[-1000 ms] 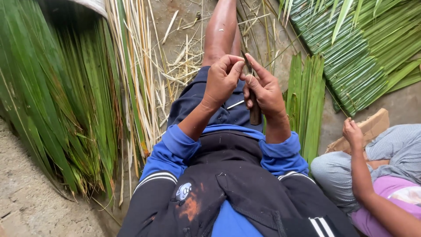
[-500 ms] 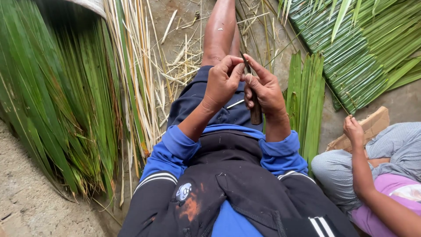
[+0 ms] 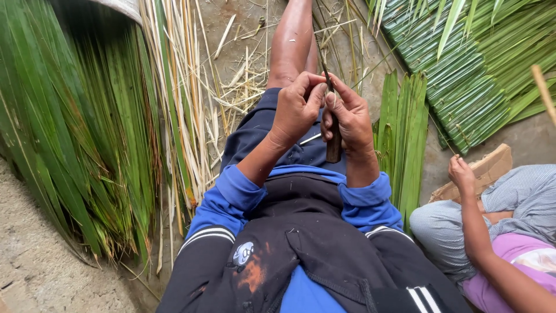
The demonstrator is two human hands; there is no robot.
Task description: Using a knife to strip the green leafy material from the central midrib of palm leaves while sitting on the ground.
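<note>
While the left hand (image 3: 296,107) pinches a thin dark leaf rib (image 3: 322,64) above the lap, the right hand (image 3: 347,116) stays clamped around a brown wooden-handled knife (image 3: 334,148). Long green palm leaves (image 3: 75,127) lie to the left, and a second person's hand (image 3: 460,171) rests at the near right.

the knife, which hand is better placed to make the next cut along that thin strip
Right. The right hand already grips the knife by its dark handle, while the left hand pinches the thin strip against it, so it looks better suited to steadying.

knife handle (image 3: 333,148): dark wood, matt | palm leaves (image 3: 75,127): glossy green | ground (image 3: 35,272): rough concrete
</note>
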